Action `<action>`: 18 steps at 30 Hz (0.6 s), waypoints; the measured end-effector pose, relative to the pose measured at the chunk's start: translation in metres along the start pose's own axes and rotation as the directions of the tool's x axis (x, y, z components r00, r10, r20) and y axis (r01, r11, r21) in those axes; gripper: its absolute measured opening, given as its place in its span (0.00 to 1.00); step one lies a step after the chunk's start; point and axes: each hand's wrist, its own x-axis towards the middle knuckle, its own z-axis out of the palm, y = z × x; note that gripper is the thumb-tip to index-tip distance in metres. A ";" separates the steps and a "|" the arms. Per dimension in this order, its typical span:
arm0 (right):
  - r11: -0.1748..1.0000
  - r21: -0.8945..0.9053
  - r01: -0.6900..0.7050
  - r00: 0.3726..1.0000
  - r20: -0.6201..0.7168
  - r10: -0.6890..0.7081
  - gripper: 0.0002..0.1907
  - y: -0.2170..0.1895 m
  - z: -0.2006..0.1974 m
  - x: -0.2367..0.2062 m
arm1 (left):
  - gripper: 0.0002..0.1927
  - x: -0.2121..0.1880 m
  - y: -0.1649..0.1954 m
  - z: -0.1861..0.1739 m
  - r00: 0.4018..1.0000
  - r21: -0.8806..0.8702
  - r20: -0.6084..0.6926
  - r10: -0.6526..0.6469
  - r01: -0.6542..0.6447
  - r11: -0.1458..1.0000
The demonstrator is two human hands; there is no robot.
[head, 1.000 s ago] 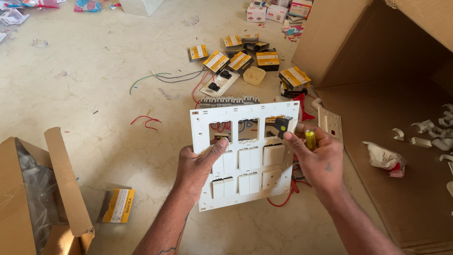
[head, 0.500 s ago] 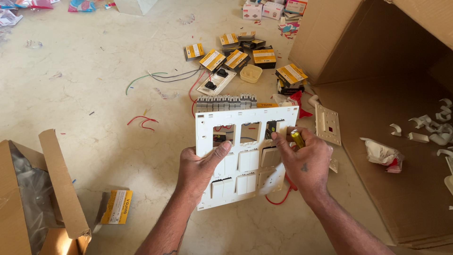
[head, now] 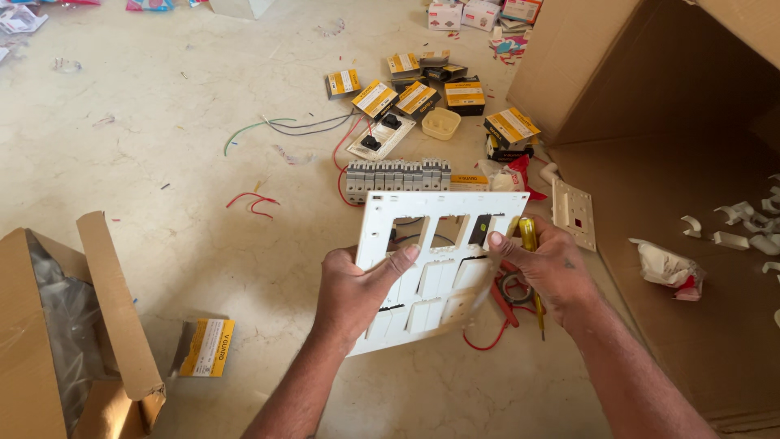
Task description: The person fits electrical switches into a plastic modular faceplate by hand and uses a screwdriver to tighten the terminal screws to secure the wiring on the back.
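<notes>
Held up over the floor (head: 162, 162): a white switch plate (head: 439, 268), tilted, near the middle of view. Gripped at its left edge by the left hand (head: 353, 289), thumb laid across the front, other fingers hidden behind. Pinched at its right edge by the right hand (head: 552, 264), thumb pressed on the front near a dark module in the top row, remaining fingers curled behind. Tucked in that same right hand, a yellow screwdriver (head: 530, 244), upright beside the plate. Three openings in the top row showing through; white switches filling the rows below.

Just beyond the plate, a row of breakers (head: 398, 175) on the floor. Farther off, scattered yellow-and-black boxes (head: 418, 93) and loose wires (head: 301, 126). Under the right hand, red wire (head: 487, 341). At left, an open carton (head: 73, 325); at right, flattened cardboard (head: 674, 162) with white clips (head: 731, 236).
</notes>
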 end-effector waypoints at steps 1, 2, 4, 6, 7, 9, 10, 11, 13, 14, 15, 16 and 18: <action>1.000 -0.001 -0.010 1.000 0.020 0.010 0.33 0.001 0.000 0.001 | 0.17 -0.002 0.001 -0.001 1.000 0.017 -0.007 -0.010 0.010 1.000; 1.000 -0.002 -0.020 0.999 0.041 0.020 0.33 0.001 0.000 0.001 | 0.16 -0.003 0.002 -0.002 1.000 0.033 -0.016 -0.020 0.021 0.999; 0.999 0.020 -0.046 0.996 0.076 0.045 0.33 0.001 0.002 0.001 | 0.17 -0.006 0.004 -0.005 0.999 0.028 -0.028 -0.018 0.019 0.999; 0.994 0.067 -0.081 0.992 0.103 0.074 0.31 0.001 0.004 0.002 | 0.17 -0.007 0.005 -0.007 0.999 0.013 -0.032 -0.016 0.017 1.000; 0.998 0.043 -0.043 0.996 0.079 0.040 0.30 0.002 0.006 0.003 | 0.17 -0.008 0.006 -0.007 0.999 -0.001 -0.030 -0.016 0.016 1.000; 1.000 -0.010 0.028 0.999 0.034 -0.027 0.27 0.006 0.012 0.005 | 0.17 -0.009 0.006 -0.006 0.999 -0.010 -0.039 0.006 -0.006 1.000; 0.994 -0.014 0.111 0.993 0.032 -0.110 0.26 0.009 0.015 0.006 | 0.17 -0.009 0.005 -0.005 0.998 -0.004 -0.049 0.030 -0.030 1.000; 0.981 -0.019 0.191 0.981 0.029 -0.190 0.26 0.012 0.018 0.006 | 0.17 -0.009 0.005 -0.004 0.997 0.001 -0.058 0.053 -0.053 0.999; 0.974 -0.027 0.225 0.974 0.004 -0.224 0.24 0.021 0.022 0.009 | 0.18 -0.010 0.005 -0.003 0.997 0.089 -0.061 0.043 -0.037 0.995; 0.984 -0.030 0.177 0.984 -0.018 -0.178 0.23 0.025 0.022 0.010 | 0.18 -0.010 0.004 -0.003 0.997 0.133 -0.063 0.040 -0.032 0.991; 0.991 -0.032 0.129 0.991 -0.038 -0.130 0.22 0.028 0.021 0.011 | 0.18 -0.011 0.004 -0.002 0.998 0.124 -0.064 0.007 0.001 0.992; 0.994 0.009 0.110 0.994 -0.014 -0.110 0.23 0.031 0.019 0.013 | 0.18 -0.011 0.004 -0.003 0.998 0.115 -0.065 -0.025 0.033 0.993; 0.994 0.085 0.066 0.997 0.035 -0.069 0.26 0.034 0.013 0.016 | 0.18 -0.010 0.003 -0.003 0.997 0.101 -0.058 -0.044 0.049 0.994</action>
